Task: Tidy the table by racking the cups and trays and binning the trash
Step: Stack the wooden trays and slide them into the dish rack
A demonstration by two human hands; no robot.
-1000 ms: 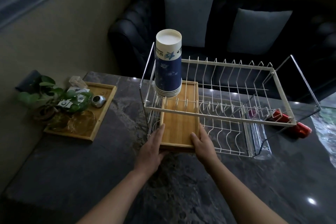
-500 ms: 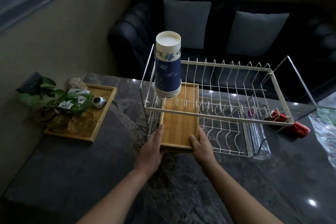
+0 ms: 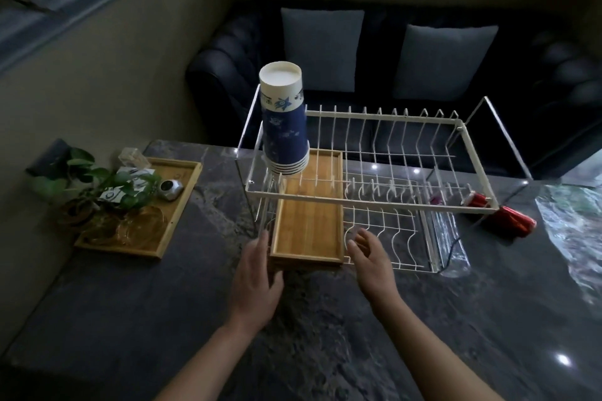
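A bamboo tray (image 3: 308,225) lies flat in the lower tier of the white wire dish rack (image 3: 371,202), at its left end. A stack of upside-down blue and white paper cups (image 3: 284,120) stands on the rack's upper tier, above the tray's far end. My left hand (image 3: 257,277) hovers just left of the tray's near corner, fingers apart, holding nothing. My right hand (image 3: 373,260) is just off the tray's near right corner, fingers apart and empty. A second bamboo tray (image 3: 180,195) lies on the table to the left.
The left tray carries a potted plant (image 3: 97,185), glass cups (image 3: 130,228), a small silver object (image 3: 170,189) and paper bits. Two red cans (image 3: 508,223) lie right of the rack. A dark sofa with grey cushions stands behind the dark marble table (image 3: 325,335).
Both hands held the near end of the bamboo tray in the rack; now they have let go and drawn back slightly, fingers spread. The tray rests in the lower tier.
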